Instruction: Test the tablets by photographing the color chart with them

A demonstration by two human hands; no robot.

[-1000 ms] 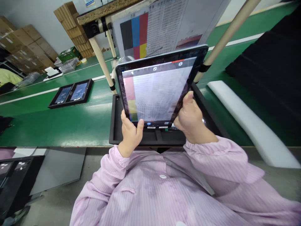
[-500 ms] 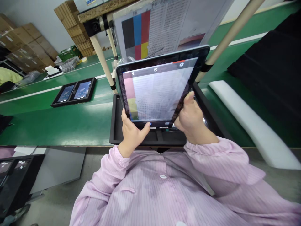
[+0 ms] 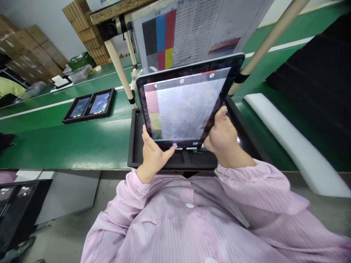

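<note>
I hold a tablet (image 3: pixel 186 102) upright in front of me, its lit screen showing a washed-out picture of the colour chart (image 3: pixel 189 31) that hangs behind it. My left hand (image 3: pixel 153 155) grips the tablet's lower left corner, with the thumb stretched onto the round button at the bottom of the screen. My right hand (image 3: pixel 223 137) is closed on the lower right edge, thumb up along the side. Under the tablet lies a black tray (image 3: pixel 134 146) on the green belt.
A second black tray (image 3: pixel 89 106) with two lit tablets lies on the green conveyor (image 3: pixel 68 138) to the left. A long white foam bar (image 3: pixel 287 135) runs along the right. Cream frame tubes (image 3: pixel 120 67) hold the chart. Cardboard boxes (image 3: pixel 30 51) stand far left.
My left thumb has slid rightward along the tablet's bottom edge onto the round button. The tray with two tablets has drifted right on the belt. The right hand has stayed put.
</note>
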